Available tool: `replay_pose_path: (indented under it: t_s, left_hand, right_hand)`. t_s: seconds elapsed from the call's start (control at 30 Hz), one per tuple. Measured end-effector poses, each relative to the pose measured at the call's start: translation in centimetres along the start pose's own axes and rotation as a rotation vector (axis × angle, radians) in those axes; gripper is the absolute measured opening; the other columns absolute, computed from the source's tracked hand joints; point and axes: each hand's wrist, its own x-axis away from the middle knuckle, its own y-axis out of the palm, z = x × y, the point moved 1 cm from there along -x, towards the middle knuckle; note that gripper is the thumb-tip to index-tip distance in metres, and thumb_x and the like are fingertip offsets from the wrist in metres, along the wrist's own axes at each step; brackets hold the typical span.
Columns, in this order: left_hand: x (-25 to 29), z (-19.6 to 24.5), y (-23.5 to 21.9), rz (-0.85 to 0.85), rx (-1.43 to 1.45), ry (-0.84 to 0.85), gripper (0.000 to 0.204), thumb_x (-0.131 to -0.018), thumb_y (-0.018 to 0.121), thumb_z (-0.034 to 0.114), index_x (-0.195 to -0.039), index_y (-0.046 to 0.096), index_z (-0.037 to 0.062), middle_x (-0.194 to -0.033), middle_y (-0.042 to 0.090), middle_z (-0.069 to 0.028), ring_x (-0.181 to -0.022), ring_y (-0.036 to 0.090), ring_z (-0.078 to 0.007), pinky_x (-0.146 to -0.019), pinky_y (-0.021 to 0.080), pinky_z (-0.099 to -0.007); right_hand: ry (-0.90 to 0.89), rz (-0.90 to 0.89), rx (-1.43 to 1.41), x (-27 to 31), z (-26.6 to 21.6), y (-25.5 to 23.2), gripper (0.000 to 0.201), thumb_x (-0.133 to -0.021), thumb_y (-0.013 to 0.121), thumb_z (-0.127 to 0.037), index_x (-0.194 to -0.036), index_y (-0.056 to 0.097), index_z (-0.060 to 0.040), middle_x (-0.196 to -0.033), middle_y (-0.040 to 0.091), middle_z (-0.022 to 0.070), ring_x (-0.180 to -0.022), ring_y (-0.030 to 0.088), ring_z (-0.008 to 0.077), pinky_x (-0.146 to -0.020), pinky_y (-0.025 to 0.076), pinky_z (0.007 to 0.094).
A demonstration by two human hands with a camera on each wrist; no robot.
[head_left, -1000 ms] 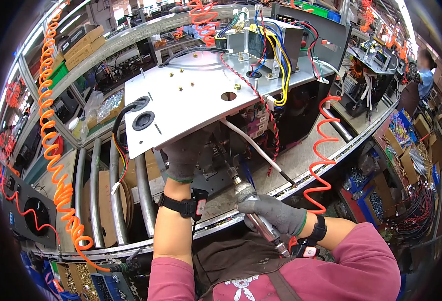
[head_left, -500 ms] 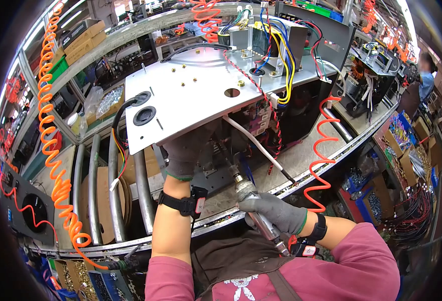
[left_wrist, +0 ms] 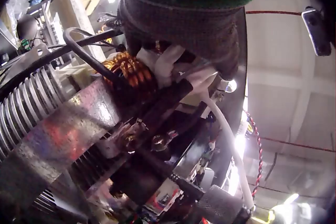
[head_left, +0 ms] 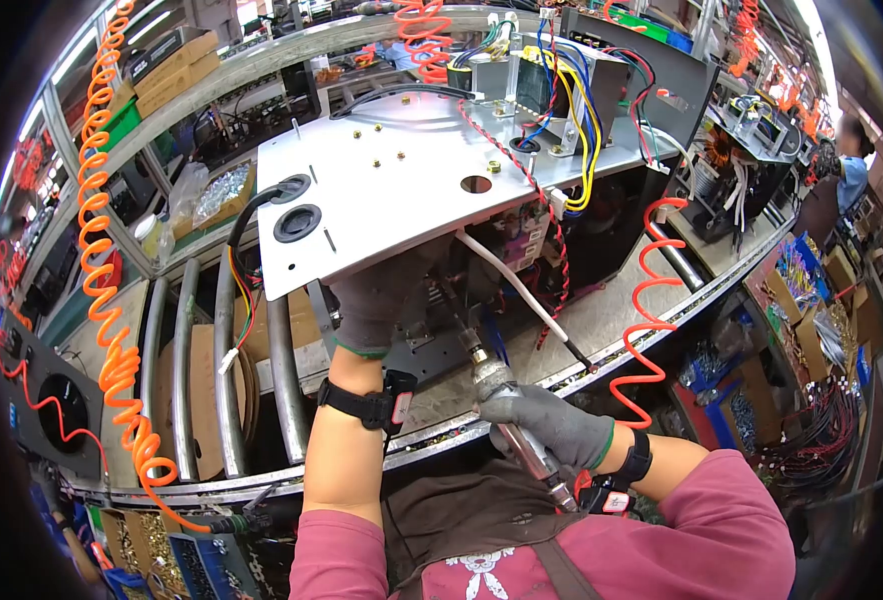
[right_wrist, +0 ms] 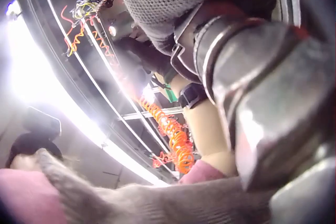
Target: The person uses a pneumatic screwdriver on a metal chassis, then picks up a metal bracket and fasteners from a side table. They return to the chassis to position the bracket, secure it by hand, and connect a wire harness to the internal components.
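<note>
At the lower centre of the head view, the gloved right hand is grasping a metal driver, its shaft pointing up-left beneath a silver panel spanning the upper centre. Under that panel's lower edge, the left hand is sitting partly hidden; whether it is gripping anything, I cannot tell. In the left wrist view, a copper coil is showing near it.
</note>
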Motion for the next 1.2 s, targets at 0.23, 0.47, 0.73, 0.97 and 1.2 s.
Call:
replay_pose_path:
  t_s: [0.23,0.47,0.73,0.97,1.2]
  left_hand:
    - [-0.2,0.6,0.0,0.044,0.012,0.05,0.041,-0.074,0.08,0.002,-0.112,0.064,-0.0002,-0.105,0.068,-0.0084,-0.092,0.066,-0.0154,-0.079,0.054,-0.0278]
    - [-0.6,1.4,-0.1,0.117,-0.147,0.106,0.04,-0.07,0.086,0.017,-0.104,0.069,0.0046,-0.095,0.072,-0.0066,-0.084,0.07,-0.0163,-0.074,0.056,-0.0296]
    - [-0.4,1.1,0.4,0.134,0.137,-0.029,0.038,-0.071,0.085,0.015,-0.103,0.069,0.0036,-0.094,0.072,-0.0066,-0.084,0.069,-0.0163,-0.076,0.055,-0.0296]
    - [-0.3,1.4,0.3,0.117,0.115,-0.038,0.037,-0.071,0.085,0.015,-0.103,0.069,0.0029,-0.094,0.072,-0.0065,-0.084,0.069,-0.0161,-0.075,0.055,-0.0297]
    - [-0.4,1.2,0.4,0.13,0.179,-0.07,0.039,-0.07,0.086,0.018,-0.102,0.07,0.0044,-0.093,0.072,-0.0062,-0.082,0.069,-0.0162,-0.074,0.055,-0.0298]
  right_hand:
    - [0.01,0.016,-0.025,0.4,-0.3,0.2,0.026,-0.087,0.066,-0.031,-0.085,0.057,-0.0067,-0.063,0.057,0.0012,-0.051,0.053,0.0089,-0.048,0.042,0.0236]
    - [-0.019,0.043,-0.024,0.1,0.1,0.2,0.026,-0.087,0.066,-0.031,-0.084,0.056,-0.0064,-0.061,0.056,0.0017,-0.048,0.053,0.0093,-0.044,0.04,0.0233]
    - [-0.016,0.045,-0.01,0.2,-0.2,0.4,0.027,-0.087,0.066,-0.031,-0.083,0.056,-0.007,-0.061,0.056,0.0018,-0.047,0.052,0.0096,-0.043,0.04,0.0233]
    - [-0.035,0.04,-0.026,0.1,0.2,0.1,0.026,-0.087,0.066,-0.03,-0.084,0.056,-0.0061,-0.061,0.056,0.0022,-0.046,0.052,0.0091,-0.042,0.04,0.0228]
    - [0.002,0.043,0.012,0.4,-0.4,0.2,0.027,-0.088,0.066,-0.031,-0.085,0.056,-0.0057,-0.061,0.055,0.0016,-0.048,0.053,0.0085,-0.043,0.04,0.0224]
